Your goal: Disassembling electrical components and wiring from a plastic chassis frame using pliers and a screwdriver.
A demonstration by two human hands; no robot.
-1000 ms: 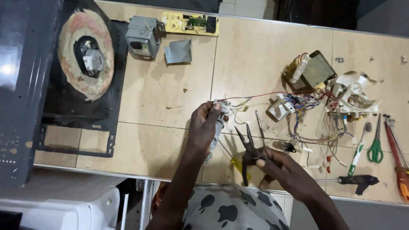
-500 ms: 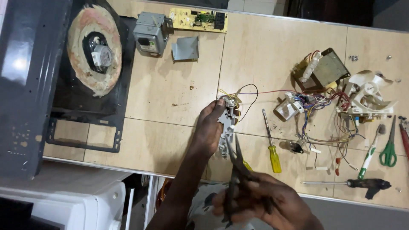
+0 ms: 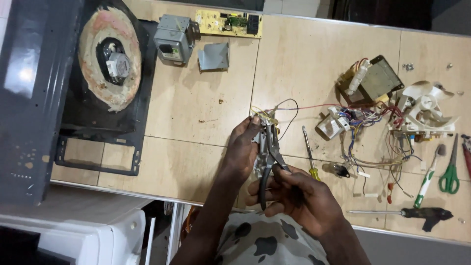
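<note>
The left hand point(image 3: 243, 152) covers most of the small metal part point(image 3: 260, 140) it holds; the part's kind cannot be told. The right hand point(image 3: 299, 196) hides the lower handles of the pliers point(image 3: 270, 157), and where their tips meet the part is too small to make out. The dark oven casing point(image 3: 29, 98) is cut off by the left and top edges. Red handles point(image 3: 466, 157) run off the right edge. In the wire bundle point(image 3: 373, 132), individual connections cannot be traced.
</note>
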